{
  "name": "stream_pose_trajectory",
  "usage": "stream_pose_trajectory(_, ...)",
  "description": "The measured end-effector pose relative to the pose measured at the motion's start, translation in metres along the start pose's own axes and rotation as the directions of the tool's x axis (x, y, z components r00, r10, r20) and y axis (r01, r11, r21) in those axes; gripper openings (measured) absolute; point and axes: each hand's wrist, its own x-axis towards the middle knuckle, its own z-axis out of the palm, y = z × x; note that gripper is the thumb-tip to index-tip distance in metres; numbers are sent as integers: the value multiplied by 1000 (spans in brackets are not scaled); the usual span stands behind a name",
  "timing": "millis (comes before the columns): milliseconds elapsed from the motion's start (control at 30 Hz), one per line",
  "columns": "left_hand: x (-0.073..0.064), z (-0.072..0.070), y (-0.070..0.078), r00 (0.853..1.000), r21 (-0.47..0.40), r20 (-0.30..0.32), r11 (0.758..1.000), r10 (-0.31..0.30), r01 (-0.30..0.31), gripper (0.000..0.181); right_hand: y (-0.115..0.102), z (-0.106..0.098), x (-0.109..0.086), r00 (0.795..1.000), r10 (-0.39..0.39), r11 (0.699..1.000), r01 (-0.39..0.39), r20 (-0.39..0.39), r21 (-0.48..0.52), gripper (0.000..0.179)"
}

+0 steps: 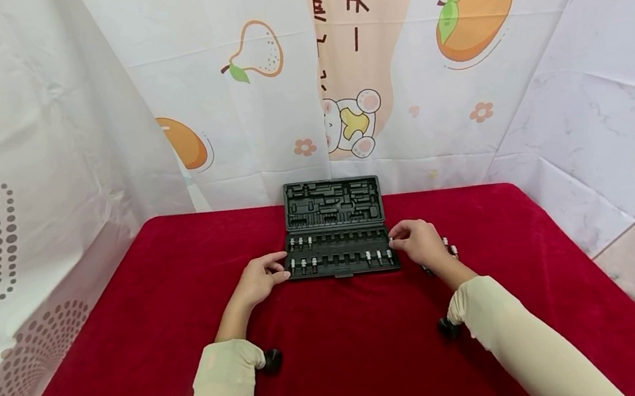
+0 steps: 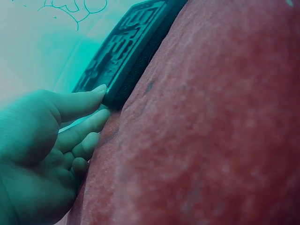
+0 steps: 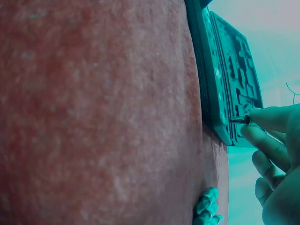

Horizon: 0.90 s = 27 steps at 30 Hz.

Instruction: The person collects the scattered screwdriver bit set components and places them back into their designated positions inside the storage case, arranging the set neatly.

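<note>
Pinching a small, slender, shiny metal bit (image 3: 240,120), the right hand (image 1: 419,241) is holding it at the right edge of the open black plastic case (image 1: 339,248), its near-closed fingertip grip seemingly leaving the far end free. The left hand (image 1: 256,281), grip loosely spread, is touching the case's left edge, probably steadying it on the red-clothed counter (image 1: 349,347).

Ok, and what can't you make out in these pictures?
- Right wrist view: the near end of the pinched bit, hidden by the right hand.
- Head view: the number of loose bits; the right arm may cover some.
- Head view: any markings on the seated bits, too small.
- Left wrist view: the case's far end, cut off by the top edge.
</note>
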Motion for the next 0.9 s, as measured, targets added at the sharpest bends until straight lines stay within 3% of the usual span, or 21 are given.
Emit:
stream_pose_trajectory(267,-1,0,0,1000,7,-5,1000,1,-1,47,-7,4,-2,999,-15,1000,14,49,21,11)
stream_pose_trajectory(900,0,0,1,1000,17,-3,1000,8,-8,47,-14,20,-1,999,4,996,-9,53,85,7)
